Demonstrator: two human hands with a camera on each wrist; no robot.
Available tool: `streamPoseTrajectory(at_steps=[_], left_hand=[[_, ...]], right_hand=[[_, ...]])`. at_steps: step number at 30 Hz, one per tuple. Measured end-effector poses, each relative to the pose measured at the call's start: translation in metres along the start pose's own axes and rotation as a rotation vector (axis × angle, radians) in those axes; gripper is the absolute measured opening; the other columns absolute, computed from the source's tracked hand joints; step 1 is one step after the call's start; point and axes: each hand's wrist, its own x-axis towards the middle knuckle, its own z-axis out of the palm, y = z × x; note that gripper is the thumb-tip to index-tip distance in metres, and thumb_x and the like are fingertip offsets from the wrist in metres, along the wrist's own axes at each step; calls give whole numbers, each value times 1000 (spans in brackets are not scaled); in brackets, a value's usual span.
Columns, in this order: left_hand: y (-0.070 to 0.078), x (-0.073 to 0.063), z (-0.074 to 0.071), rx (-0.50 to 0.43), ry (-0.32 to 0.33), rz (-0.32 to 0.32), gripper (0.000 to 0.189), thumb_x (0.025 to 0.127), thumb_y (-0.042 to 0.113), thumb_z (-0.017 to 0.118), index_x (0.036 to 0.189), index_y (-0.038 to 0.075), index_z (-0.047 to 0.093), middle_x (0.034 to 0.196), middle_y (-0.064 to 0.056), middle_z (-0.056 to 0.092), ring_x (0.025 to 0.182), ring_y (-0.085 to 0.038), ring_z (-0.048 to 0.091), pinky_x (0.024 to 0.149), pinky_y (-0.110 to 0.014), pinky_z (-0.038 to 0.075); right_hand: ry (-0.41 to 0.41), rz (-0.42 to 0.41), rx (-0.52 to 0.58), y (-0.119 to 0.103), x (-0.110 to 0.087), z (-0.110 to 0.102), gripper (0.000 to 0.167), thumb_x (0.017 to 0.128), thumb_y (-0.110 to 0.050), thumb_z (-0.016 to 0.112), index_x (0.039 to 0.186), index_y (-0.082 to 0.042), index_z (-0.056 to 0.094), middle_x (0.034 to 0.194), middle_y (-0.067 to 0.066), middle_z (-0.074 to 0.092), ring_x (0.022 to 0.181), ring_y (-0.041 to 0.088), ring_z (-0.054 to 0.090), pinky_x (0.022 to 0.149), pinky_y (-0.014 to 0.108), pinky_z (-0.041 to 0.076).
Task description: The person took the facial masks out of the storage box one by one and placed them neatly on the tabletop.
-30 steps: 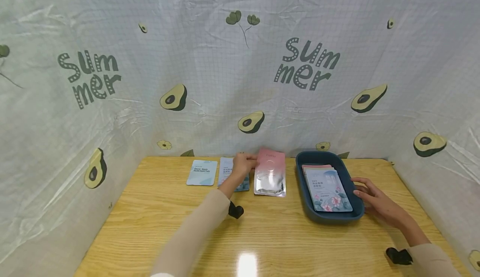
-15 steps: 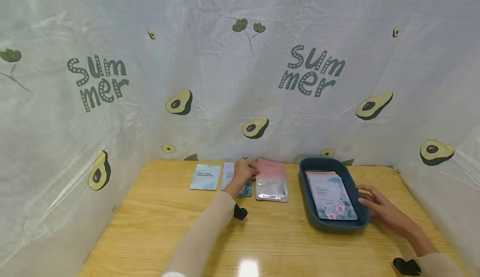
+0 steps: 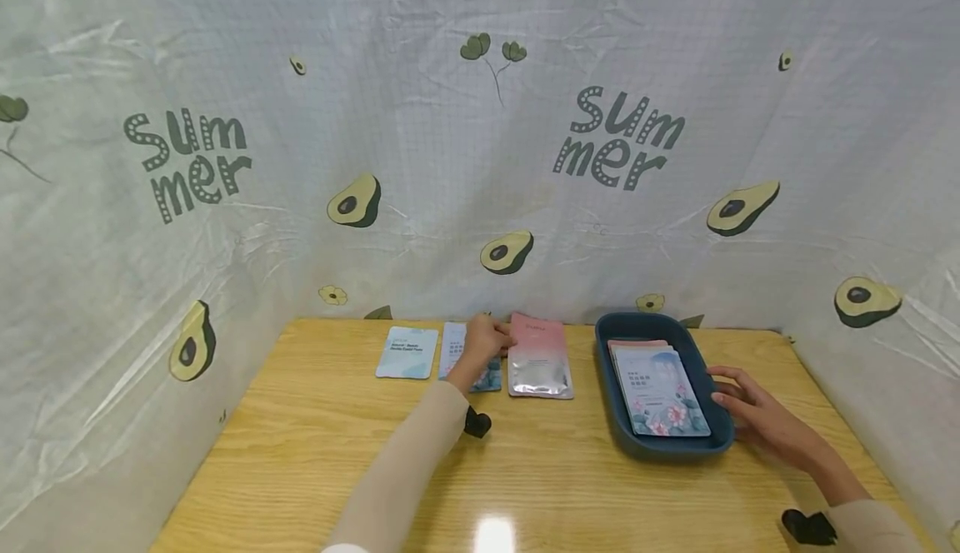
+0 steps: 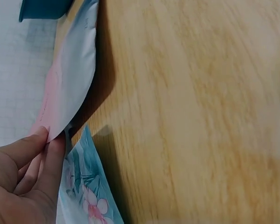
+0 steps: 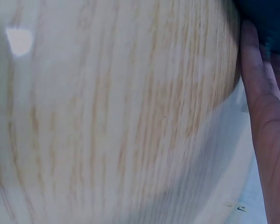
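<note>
My left hand (image 3: 484,341) pinches the upper left edge of a pink and silver face mask packet (image 3: 540,357) between thumb and fingers. In the left wrist view that packet (image 4: 67,79) bows up from the table at its near edge. Under my left hand lies a floral face mask packet (image 3: 452,345), partly covered by the hand. My right hand (image 3: 765,420) rests its fingers on the right outer wall of a dark blue basket (image 3: 622,428). A stack of packets lies inside, with a floral one (image 3: 660,391) on top and pink edges showing behind it.
A light blue square packet (image 3: 407,353) lies at the left of the row. All of this stands near the back edge of the wooden table (image 3: 555,470). A printed cloth (image 3: 420,120) hangs behind and along both sides.
The head view has shifted slightly. Both hands, the packets and the basket keep nearly the same places relative to each other.
</note>
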Motion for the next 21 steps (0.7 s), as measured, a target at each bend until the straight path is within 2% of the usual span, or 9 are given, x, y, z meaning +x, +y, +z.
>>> streamPoseTrajectory(at_steps=[3,10,13,16,21], left_hand=[[3,-2,-2,94,16,66,9,84,-1,81,92,-6,79,86,-16,76,69,-24,74,56,-25,57],[9,-4,-1,185,2,85,12,87,-1,77,99,-5,79,93,-16,77,76,-24,75,64,-29,60],[10,-4,-4,303,9,182,16,91,-2,72,106,-6,77,99,-17,76,87,-26,74,71,-32,61],[15,-6,-7,392,24,304,21,96,-1,66,114,-5,75,106,-16,75,99,-27,72,78,-34,61],[32,-13,-4,374,0,453,23,98,2,65,119,-3,73,110,-15,75,102,-25,72,84,-34,61]], right_hand=[[4,-13,-5,-1,0,1,57,110,-28,47,155,-10,17,160,36,15,136,43,41,98,63,51],[14,-22,-8,1,-4,0,57,110,-26,47,156,-8,17,159,36,17,131,28,48,98,64,51],[18,-18,-9,2,-4,-1,58,110,-27,48,156,-8,18,160,35,17,129,23,50,98,62,51],[18,-28,-23,2,-3,-1,57,110,-27,48,156,-8,19,160,35,17,131,26,48,98,63,51],[15,-37,-19,0,-3,0,56,110,-27,48,156,-10,20,160,34,17,128,19,49,98,63,51]])
